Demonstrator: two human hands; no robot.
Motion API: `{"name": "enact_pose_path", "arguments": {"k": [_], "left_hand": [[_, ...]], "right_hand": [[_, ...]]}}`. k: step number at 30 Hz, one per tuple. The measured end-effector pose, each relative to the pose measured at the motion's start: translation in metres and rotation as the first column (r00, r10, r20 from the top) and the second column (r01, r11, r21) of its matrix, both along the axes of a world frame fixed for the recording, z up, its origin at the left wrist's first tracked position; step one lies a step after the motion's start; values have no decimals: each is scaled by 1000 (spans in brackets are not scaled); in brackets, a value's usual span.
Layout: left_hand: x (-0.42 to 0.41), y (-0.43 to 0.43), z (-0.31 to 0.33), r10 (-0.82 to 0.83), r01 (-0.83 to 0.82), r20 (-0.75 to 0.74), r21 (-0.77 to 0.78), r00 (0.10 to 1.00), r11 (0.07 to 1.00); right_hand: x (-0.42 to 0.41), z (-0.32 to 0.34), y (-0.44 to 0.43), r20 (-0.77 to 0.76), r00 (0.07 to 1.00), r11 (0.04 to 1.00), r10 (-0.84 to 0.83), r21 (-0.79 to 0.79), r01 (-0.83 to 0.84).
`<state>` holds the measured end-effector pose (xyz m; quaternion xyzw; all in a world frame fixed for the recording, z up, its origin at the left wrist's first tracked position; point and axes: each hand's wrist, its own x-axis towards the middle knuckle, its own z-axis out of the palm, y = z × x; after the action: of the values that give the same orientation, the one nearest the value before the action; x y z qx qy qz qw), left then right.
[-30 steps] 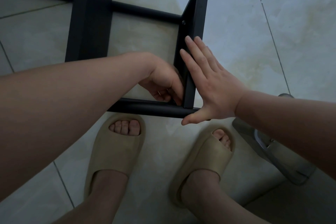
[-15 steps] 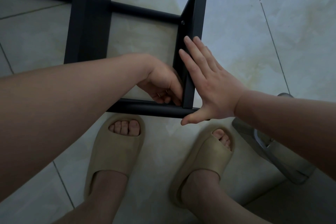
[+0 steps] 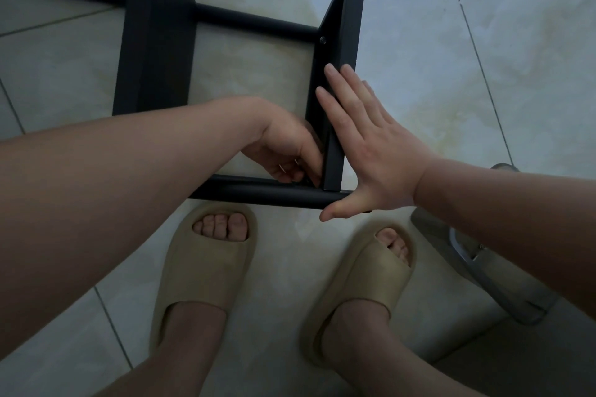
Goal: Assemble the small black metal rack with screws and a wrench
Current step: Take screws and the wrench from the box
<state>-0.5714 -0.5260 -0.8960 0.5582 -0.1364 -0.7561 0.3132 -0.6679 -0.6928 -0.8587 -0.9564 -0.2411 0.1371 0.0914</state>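
While the black rack sits on the tiled floor right in front of the person's beige slippers, both hands are at its near right corner. The right hand is flat, fingers straight and together, pressed against the outside of the flat side bar, thumb sticking out over the end of the near tube. The left hand is tucked inside the frame at that same corner with fingers curled in; can't tell if it's holding anything, too dark and hidden. One screw shows further up the bar.
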Motion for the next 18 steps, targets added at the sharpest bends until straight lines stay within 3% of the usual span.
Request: {"name": "enact_pose_path", "arguments": {"k": [18], "left_hand": [[0, 0, 0, 14, -14, 25, -1, 1000, 1000]], "right_hand": [[0, 2, 0, 24, 1000, 1000, 2, -27, -1]]}}
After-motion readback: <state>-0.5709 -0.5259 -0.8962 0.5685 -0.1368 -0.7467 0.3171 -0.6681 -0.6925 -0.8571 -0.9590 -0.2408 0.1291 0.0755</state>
